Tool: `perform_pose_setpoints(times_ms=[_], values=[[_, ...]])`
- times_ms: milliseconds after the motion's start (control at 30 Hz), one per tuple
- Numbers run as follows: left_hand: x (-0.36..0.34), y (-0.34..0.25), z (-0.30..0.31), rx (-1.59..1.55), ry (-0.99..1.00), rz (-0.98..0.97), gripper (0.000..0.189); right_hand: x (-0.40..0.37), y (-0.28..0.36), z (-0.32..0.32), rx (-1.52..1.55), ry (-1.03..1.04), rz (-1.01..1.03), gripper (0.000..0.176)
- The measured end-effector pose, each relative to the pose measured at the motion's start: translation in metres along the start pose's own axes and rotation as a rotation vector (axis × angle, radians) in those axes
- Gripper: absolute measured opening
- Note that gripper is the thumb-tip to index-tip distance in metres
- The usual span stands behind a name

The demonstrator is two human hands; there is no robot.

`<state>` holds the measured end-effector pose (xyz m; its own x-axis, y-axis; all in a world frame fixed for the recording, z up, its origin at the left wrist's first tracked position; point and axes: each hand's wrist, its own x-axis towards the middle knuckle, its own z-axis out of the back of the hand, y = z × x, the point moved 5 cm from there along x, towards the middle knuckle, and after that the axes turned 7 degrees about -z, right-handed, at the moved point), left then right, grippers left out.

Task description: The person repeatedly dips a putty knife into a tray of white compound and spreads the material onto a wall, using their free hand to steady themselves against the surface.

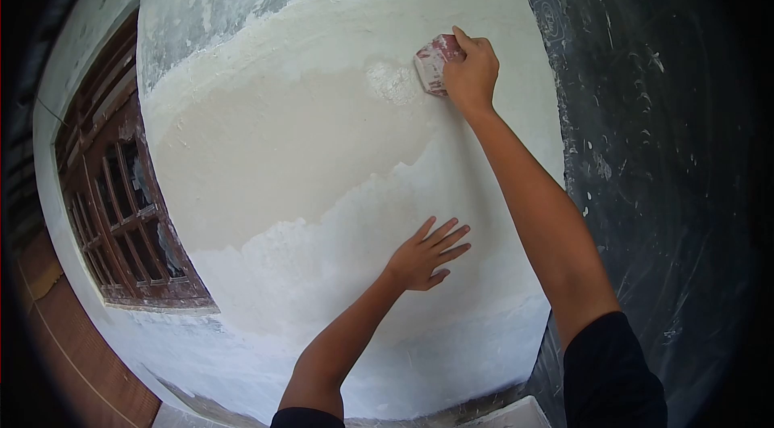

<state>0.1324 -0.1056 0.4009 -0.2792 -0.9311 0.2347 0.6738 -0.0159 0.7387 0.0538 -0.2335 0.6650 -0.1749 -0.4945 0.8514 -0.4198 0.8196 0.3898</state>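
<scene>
My right hand (472, 73) is raised high on the wall (347, 210), its fingers wrapped round a dark red hand-held block (435, 61) smeared with white. The block's face lies against the wall. Just left of it is a rough, lumpy patch of white plaster (393, 83). Lower down, my left hand (425, 255) rests against the wall with its fingers spread, holding nothing. Between the hands and the window runs a wide beige band (266, 158) of coating with an uneven lower edge, whiter coating around it.
On the left is a brown wooden window (129, 202) with small panes. A dark, white-spattered wall (645, 105) meets the pale one at the right. At the bottom, a white ledge (516, 414) shows near the wall's foot, with reddish-brown roofing (89, 339) at lower left.
</scene>
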Motion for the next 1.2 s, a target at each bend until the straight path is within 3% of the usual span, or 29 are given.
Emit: perform_pose_setpoints(times_ms=[100,167,200,333,400,533,600,700,767,833,867,900,1000,1133,1200], values=[[-0.005,0.033,0.026,0.026,-0.056,0.153,0.064,-0.006,0.014,-0.006,0.093,0.070,0.118,0.045],[-0.012,0.063,0.049,0.089,-0.146,0.323,0.060,-0.017,0.023,-0.025,0.149,0.351,0.165,0.046],[-0.015,0.069,0.051,0.091,-0.145,0.327,0.060,-0.022,0.022,-0.031,0.112,0.392,0.149,0.047],[-0.017,0.076,0.049,0.135,-0.177,0.271,0.060,-0.018,0.011,-0.026,-0.023,0.223,0.104,0.048],[-0.018,0.071,0.045,0.126,-0.197,0.296,0.060,-0.010,0.002,-0.012,-0.036,0.051,-0.043,0.049],[-0.020,0.062,0.043,0.113,-0.210,0.326,0.061,-0.012,0.000,-0.012,0.066,0.090,-0.033,0.049],[-0.020,0.061,0.043,0.123,-0.175,0.280,0.061,-0.017,0.007,-0.021,0.150,0.221,0.040,0.049],[-0.021,0.056,0.045,0.062,-0.118,0.202,0.056,-0.027,0.005,-0.035,0.037,0.306,0.100,0.048],[-0.022,0.057,0.044,0.087,-0.168,0.184,0.053,-0.023,0.003,-0.028,-0.051,0.217,0.060,0.048],[-0.023,0.059,0.038,0.112,-0.223,0.166,0.049,-0.016,-0.003,-0.009,-0.044,-0.039,-0.115,0.047],[-0.026,0.062,0.037,0.056,-0.356,0.170,0.049,-0.016,0.000,-0.007,0.038,-0.046,-0.073,0.047],[-0.028,0.065,0.036,-0.002,-0.492,0.175,0.051,-0.017,0.001,-0.007,0.035,-0.047,-0.069,0.047],[-0.029,0.070,0.034,0.034,-0.574,0.144,0.060,-0.025,0.021,-0.021,0.098,0.208,0.114,0.047],[-0.031,0.069,0.047,-0.015,-0.587,0.137,0.067,-0.026,0.022,-0.035,0.066,0.266,0.112,0.047],[-0.029,0.066,0.048,-0.044,-0.489,0.113,0.071,-0.024,0.017,-0.033,0.038,0.202,0.068,0.046]])
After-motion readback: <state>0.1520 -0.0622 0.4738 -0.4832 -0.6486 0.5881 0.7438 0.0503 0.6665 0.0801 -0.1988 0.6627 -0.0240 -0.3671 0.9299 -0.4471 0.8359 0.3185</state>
